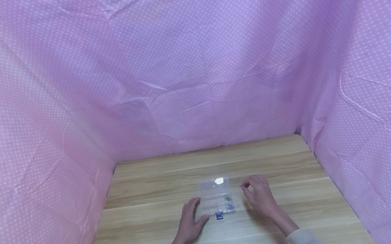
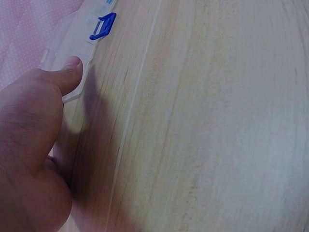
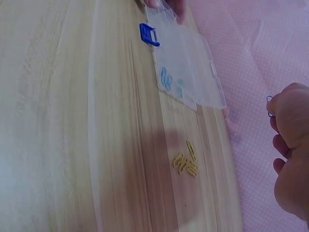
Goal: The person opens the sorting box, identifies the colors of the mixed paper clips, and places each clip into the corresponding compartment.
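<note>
A clear plastic compartment box (image 1: pixel 209 206) lies on the table with its lid (image 1: pixel 210 187) folded back and a blue latch (image 1: pixel 219 215) at its front. My left hand (image 1: pixel 189 225) holds the box's left end, thumb (image 2: pixel 72 72) at the front edge and fingers farther back. Green paper clips (image 1: pixel 228 198) and blue paper clips (image 1: pixel 230 206) lie in compartments at the right end. My right hand (image 1: pixel 260 196) is raised to the right of the box, pinching a blue paper clip (image 3: pixel 268 101) between thumb and finger. Several yellow paper clips (image 3: pixel 191 151) lie loose on the table beside the box.
The wooden table (image 1: pixel 144 183) has light plank markings. Pink dotted cloth (image 1: pixel 194 113) hangs behind it and along both sides, meeting the table's edges.
</note>
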A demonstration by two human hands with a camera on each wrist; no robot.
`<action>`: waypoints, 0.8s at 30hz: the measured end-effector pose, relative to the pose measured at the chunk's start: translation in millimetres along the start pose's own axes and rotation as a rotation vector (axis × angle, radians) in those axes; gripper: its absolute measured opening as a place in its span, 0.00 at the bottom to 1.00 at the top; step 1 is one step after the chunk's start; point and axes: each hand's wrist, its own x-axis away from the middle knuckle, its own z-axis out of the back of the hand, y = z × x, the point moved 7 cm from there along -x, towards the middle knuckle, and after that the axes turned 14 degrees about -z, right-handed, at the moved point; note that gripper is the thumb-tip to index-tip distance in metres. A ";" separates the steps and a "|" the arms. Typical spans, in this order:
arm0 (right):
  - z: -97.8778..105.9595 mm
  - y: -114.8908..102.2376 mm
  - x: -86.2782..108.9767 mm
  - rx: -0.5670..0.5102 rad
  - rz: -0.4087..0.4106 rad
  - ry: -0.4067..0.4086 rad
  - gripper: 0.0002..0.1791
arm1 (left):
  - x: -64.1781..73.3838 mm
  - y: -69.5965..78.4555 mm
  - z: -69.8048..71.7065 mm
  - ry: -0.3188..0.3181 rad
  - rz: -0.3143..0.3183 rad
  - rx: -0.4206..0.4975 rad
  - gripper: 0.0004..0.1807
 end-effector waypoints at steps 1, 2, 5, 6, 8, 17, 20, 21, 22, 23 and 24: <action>-1.2 -1.0 0.5 0.002 -0.004 -0.006 0.11 | 0.1 0.1 -0.1 0.001 -0.002 -0.003 0.39; -2.4 -2.2 1.0 0.005 -0.004 -0.010 0.11 | 0.3 0.0 -0.2 0.001 -0.001 -0.004 0.39; -5.8 -5.1 2.7 0.005 -0.012 -0.030 0.11 | 0.1 0.0 -0.4 0.006 -0.004 0.000 0.38; -6.8 -6.2 3.5 0.005 -0.012 -0.036 0.11 | 0.2 -0.4 -0.6 0.004 0.001 0.002 0.38; -8.6 -8.4 5.1 0.005 -0.012 -0.044 0.11 | 0.2 -0.3 -0.6 0.006 -0.001 0.003 0.38; -16.2 -23.0 11.4 0.005 0.044 -0.029 0.13 | 0.0 -0.7 -0.4 0.016 -0.007 0.006 0.38; -20.0 -26.5 13.1 0.003 0.051 -0.036 0.12 | 0.1 -0.7 -0.5 0.021 -0.012 0.003 0.38; -21.3 -27.3 13.8 0.003 0.047 -0.042 0.12 | 0.2 -0.8 -0.5 0.021 -0.010 0.001 0.38; -22.3 -27.9 14.4 0.000 0.046 -0.046 0.12 | 0.3 -1.1 -0.7 0.017 -0.004 0.001 0.38; -23.1 -28.6 15.0 -0.002 0.044 -0.049 0.12 | 0.4 -1.4 -0.9 0.013 0.001 0.003 0.38; -23.8 -29.2 15.5 -0.007 0.046 -0.051 0.12 | 0.5 -1.6 -1.1 0.011 0.003 0.004 0.38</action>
